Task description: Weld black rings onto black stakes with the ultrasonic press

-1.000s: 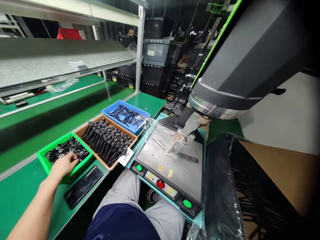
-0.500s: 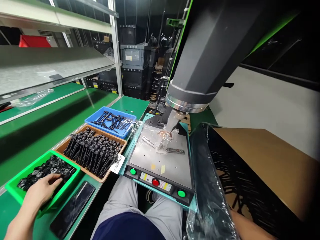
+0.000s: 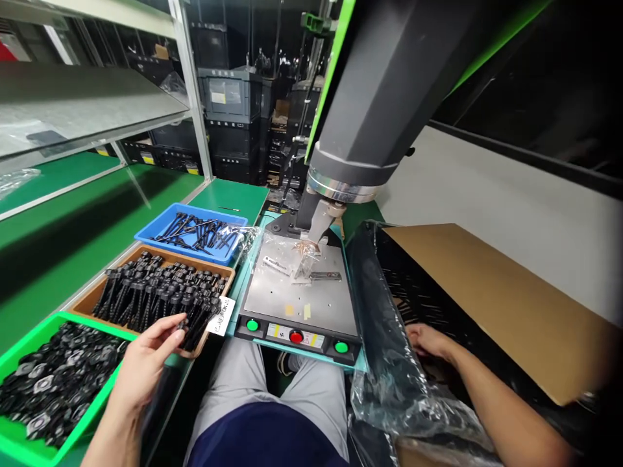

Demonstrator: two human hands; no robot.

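My left hand (image 3: 150, 357) pinches a small black part (image 3: 182, 324) between thumb and fingertips, in front of the near edge of the brown tray (image 3: 198, 350). That tray holds many black ribbed rods (image 3: 160, 288) with wider heads. To its left, a green bin (image 3: 65, 447) is filled with small black parts (image 3: 53, 376), some with pale centres. Over on the right, my right hand (image 3: 428, 340) reaches into a cardboard box (image 3: 477, 285) lined with a black plastic bag (image 3: 389, 337). Its fingers are curled, and what they hold is hidden. Dark thin pieces lie inside the box.
Between my hands stands a press machine with a metal plate (image 3: 292, 301), a clear fixture (image 3: 304, 266) and a horn (image 3: 321, 220) above it. Green buttons (image 3: 252, 325) and a red button (image 3: 296, 337) line its front. A blue tray (image 3: 146, 237) of black rods sits behind the brown one.
My left hand has come out of the green bin and moved right, a small part in its fingertips. My right hand has come into view in the box. The camera view has turned right.
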